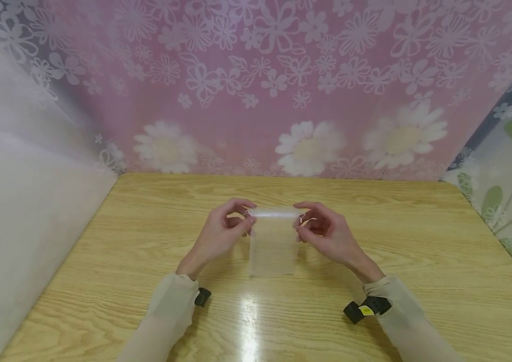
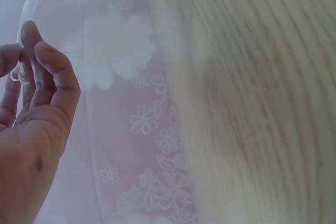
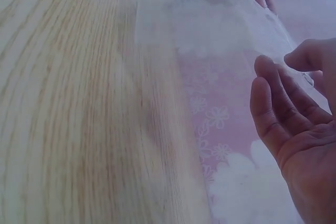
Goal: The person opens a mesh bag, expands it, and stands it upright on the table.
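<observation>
A small translucent drawstring pouch (image 1: 274,249) hangs between both hands above the table in the head view, its bottom edge toward me. My left hand (image 1: 224,229) pinches its upper left corner between thumb and fingers. At the upper right corner, my right hand (image 1: 330,231) pinches it the same way. Short white cords (image 1: 302,218) show at both top corners. In the right wrist view the sheer pouch (image 3: 210,19) stretches across to the other hand. The left wrist view catches a white cord loop (image 2: 20,77) by the left fingers. Nothing shows inside the pouch.
The wood-grain table (image 1: 124,261) lies below both hands. Behind it hangs a pink flowered cloth (image 1: 237,110), with a pale wall (image 1: 34,166) at left and a leafy cloth (image 1: 509,166) at right. Black straps (image 1: 375,304) circle the wrists.
</observation>
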The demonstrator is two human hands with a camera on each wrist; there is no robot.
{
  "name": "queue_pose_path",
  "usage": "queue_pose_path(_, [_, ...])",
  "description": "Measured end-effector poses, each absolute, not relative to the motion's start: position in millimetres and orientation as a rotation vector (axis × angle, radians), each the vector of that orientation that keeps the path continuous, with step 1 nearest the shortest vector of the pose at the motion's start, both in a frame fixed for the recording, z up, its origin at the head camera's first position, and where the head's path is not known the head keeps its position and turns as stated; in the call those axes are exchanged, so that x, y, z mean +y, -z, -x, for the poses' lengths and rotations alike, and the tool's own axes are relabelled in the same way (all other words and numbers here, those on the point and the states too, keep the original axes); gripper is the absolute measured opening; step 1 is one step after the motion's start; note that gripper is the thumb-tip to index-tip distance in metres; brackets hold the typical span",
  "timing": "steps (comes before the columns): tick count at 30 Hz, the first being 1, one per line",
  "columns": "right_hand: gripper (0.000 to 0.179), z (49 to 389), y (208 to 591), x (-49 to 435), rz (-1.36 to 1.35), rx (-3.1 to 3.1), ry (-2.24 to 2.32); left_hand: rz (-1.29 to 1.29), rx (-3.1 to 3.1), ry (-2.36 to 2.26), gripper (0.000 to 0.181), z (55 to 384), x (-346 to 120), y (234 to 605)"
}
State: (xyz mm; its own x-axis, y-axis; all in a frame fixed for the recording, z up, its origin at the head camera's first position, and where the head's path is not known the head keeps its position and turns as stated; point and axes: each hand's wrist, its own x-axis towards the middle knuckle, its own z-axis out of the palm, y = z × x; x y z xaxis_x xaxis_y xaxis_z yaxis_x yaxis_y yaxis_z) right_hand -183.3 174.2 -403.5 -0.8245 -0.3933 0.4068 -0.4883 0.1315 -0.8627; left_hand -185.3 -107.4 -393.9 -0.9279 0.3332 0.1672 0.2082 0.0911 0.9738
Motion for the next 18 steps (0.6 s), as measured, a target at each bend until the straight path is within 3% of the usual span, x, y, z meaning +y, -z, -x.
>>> queue_pose_path(18, [0.053, 178, 402, 177, -0.922, -2.233, -1.836, -0.472, 2.227, -2.136, 0.029, 196, -104, 393])
